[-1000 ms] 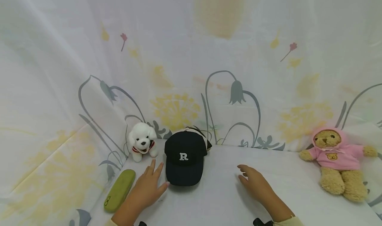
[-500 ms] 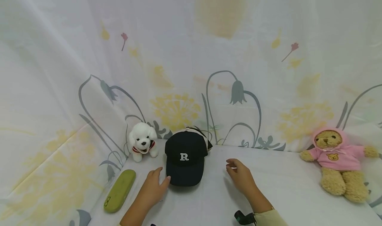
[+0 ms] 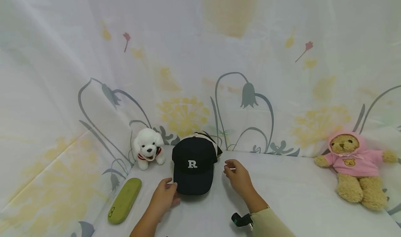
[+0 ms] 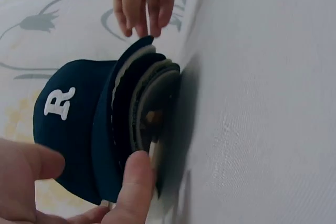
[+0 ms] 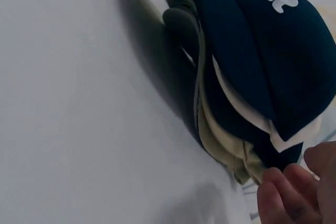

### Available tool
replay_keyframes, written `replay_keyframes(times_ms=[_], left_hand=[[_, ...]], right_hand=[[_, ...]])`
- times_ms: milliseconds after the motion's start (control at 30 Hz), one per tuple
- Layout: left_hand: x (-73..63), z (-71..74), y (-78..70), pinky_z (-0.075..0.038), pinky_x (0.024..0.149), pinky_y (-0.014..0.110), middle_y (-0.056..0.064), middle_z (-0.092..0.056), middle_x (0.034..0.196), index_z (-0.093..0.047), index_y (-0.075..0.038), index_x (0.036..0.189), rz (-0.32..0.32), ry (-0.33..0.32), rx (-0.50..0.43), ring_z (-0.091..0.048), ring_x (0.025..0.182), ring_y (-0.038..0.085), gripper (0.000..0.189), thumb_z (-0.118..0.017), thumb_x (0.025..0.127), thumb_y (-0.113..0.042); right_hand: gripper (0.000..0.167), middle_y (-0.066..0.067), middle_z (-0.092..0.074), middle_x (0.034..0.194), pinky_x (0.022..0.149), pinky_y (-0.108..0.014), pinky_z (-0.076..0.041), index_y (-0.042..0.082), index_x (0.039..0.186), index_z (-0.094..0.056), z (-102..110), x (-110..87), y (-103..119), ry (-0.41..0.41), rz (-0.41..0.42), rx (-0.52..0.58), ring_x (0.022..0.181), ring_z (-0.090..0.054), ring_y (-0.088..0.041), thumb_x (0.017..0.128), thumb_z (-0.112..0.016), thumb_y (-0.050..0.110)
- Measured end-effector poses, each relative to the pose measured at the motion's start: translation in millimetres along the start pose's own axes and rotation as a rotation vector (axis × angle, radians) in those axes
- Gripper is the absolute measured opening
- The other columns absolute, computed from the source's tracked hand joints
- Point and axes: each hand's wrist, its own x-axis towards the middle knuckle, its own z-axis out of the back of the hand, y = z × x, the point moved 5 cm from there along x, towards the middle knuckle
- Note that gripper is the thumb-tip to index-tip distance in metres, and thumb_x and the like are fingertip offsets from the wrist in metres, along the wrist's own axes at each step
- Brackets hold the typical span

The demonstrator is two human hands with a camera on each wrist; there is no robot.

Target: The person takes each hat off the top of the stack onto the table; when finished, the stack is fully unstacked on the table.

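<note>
A black baseball cap (image 3: 194,151) with a white R tops a stack of caps, its brim facing me. Several nested brims show beneath it in both wrist views, among them a beige brim (image 5: 223,137). My left hand (image 3: 163,197) is at the left edge of the brim, fingers slightly bent; in the left wrist view its thumb (image 4: 137,174) overlaps the brim edges. My right hand (image 3: 239,177) hovers to the right of the stack, fingers loosely curled around nothing. From the right wrist, its fingertips (image 5: 273,182) appear close to the back side of the caps.
Left of the caps sits a white plush dog (image 3: 147,144), with a green glasses case (image 3: 124,200) in front of it. A teddy bear (image 3: 355,167) in a pink hoodie leans at the far right. A flower-printed curtain (image 3: 185,56) rises behind the white table surface (image 3: 291,191).
My right hand has moved left toward the caps. My left hand has shifted slightly right and its fingers have drawn in at the brim. The caps have stayed in place.
</note>
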Motion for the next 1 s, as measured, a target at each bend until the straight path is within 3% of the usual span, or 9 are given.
replay_keyframes(times_ms=[133,267,500,667,1000], left_hand=[[0.3,-1.3,5.6,-0.065,0.078,0.035,0.028,-0.055,0.134,-0.034,0.005,0.155,0.028,-0.011,-0.160,-0.067,0.096,0.023,0.055,-0.051,0.107,-0.018],[0.9,-2.4,11.5,-0.064,0.079,0.034,0.026,-0.054,0.131,-0.033,0.006,0.155,0.057,-0.002,-0.249,-0.067,0.093,0.020,0.054,-0.051,0.108,-0.013],[0.4,-4.1,13.9,-0.063,0.080,0.033,0.028,-0.054,0.133,-0.031,0.010,0.153,0.021,0.030,-0.299,-0.063,0.095,0.020,0.054,-0.051,0.107,-0.009],[1.5,-8.1,16.2,-0.063,0.081,0.034,0.029,-0.050,0.140,-0.029,0.006,0.155,0.050,0.067,-0.344,-0.065,0.098,0.021,0.056,-0.054,0.108,-0.012],[6.0,-10.5,19.0,-0.055,0.070,0.026,0.026,-0.055,0.134,-0.030,0.007,0.155,0.009,0.051,-0.378,-0.061,0.081,0.015,0.058,-0.056,0.105,-0.006]], right_hand=[[0.025,-0.013,-0.071,0.114,0.081,-0.030,-0.062,0.001,0.127,-0.065,-10.3,6.5,5.1,-0.007,-0.010,0.062,0.098,-0.074,-0.022,0.103,-0.064,0.009],[0.023,-0.016,-0.069,0.120,0.084,-0.032,-0.063,0.001,0.126,-0.064,-20.0,10.6,7.3,-0.014,-0.046,0.144,0.101,-0.073,-0.024,0.103,-0.063,0.007],[0.026,-0.014,-0.066,0.125,0.089,-0.033,-0.063,0.005,0.129,-0.062,-30.2,17.6,8.7,-0.044,-0.075,0.243,0.107,-0.072,-0.025,0.103,-0.063,0.007],[0.027,-0.013,-0.066,0.128,0.091,-0.035,-0.062,0.007,0.130,-0.063,-34.2,19.9,7.7,-0.046,-0.080,0.249,0.111,-0.071,-0.026,0.103,-0.064,0.008],[0.028,-0.015,-0.066,0.130,0.090,-0.035,-0.062,0.006,0.130,-0.065,-42.2,19.8,2.7,-0.046,-0.080,0.252,0.110,-0.071,-0.026,0.103,-0.064,0.008]])
